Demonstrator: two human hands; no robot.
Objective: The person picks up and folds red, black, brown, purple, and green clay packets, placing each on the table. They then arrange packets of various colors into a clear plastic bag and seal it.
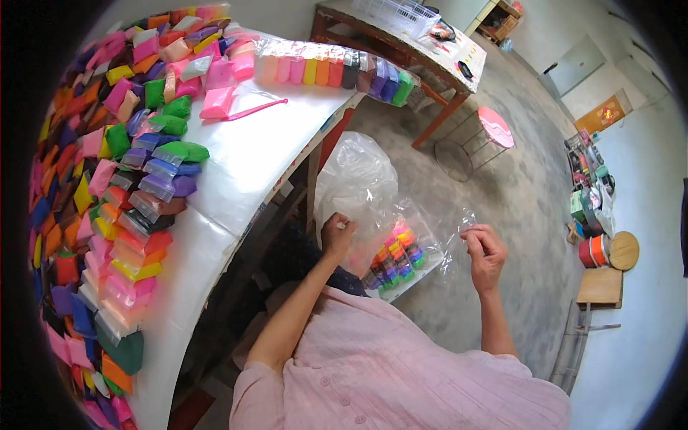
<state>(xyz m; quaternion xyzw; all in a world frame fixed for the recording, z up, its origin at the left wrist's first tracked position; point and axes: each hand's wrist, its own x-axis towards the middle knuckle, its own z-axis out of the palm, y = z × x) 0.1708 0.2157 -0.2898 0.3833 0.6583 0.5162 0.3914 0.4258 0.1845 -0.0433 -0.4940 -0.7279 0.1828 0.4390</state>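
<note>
My left hand point(337, 235) is closed, fingers curled at the edge of a large clear plastic bag point(358, 168) that hangs beside the table. On the other side, my right hand point(486, 252) pinches a crinkled piece of clear plastic film point(459, 233). Between and below the hands, colourful soft packets point(394, 254) stand in rows in a white tray, partly seen through clear plastic. The film stretches across toward the right hand above this tray.
To my left, a silver-covered table point(236, 168) bears a big heap of coloured packets point(86, 165), a row of wrapped packets point(315, 70) and a pink stick tool point(256, 110). Beyond stand a pink stool point(494, 127) and a wooden table point(459, 86) with a basket point(401, 16).
</note>
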